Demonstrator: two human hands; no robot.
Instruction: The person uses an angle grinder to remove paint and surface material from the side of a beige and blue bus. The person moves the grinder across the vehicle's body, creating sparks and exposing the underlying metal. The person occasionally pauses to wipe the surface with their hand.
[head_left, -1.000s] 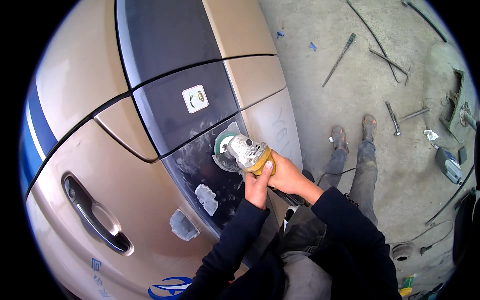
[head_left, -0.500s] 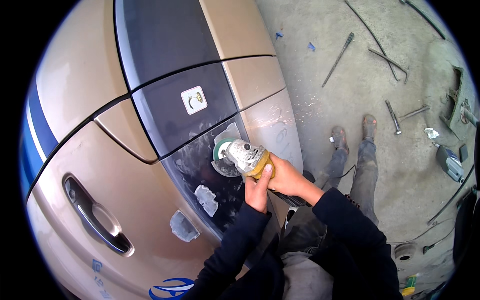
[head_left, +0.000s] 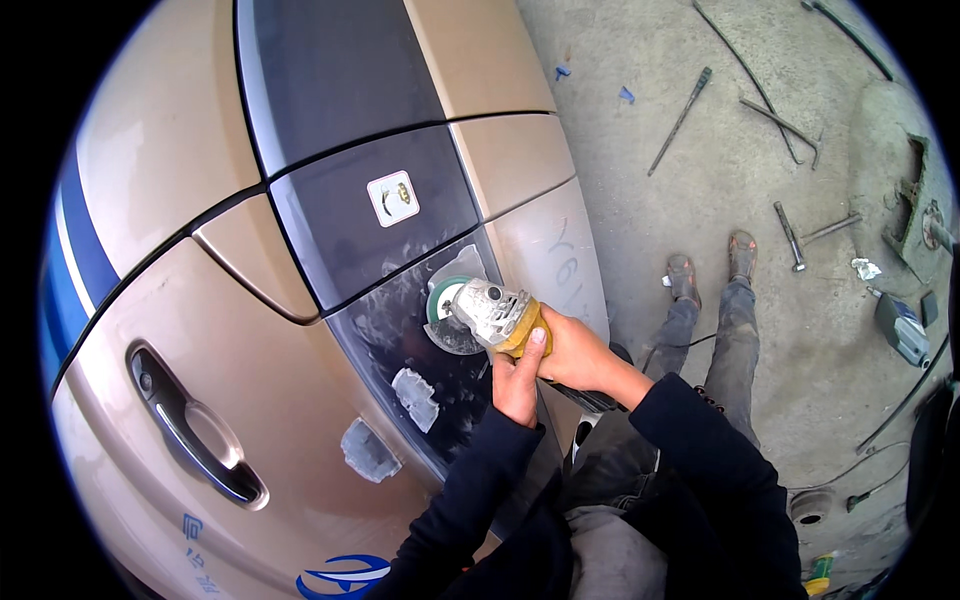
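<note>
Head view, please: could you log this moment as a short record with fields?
Left hand: left hand grips the angle grinder from below
Right hand: right hand holds the grinder's yellow rear body
Disc: against the dark panel of the tan car
Panel marks: grey filler patches
Nearby: door handle; hammer on the concrete floor

Beside the hands, the grinder is grey and yellow, its disc green; the car beige, striped dark.
</note>
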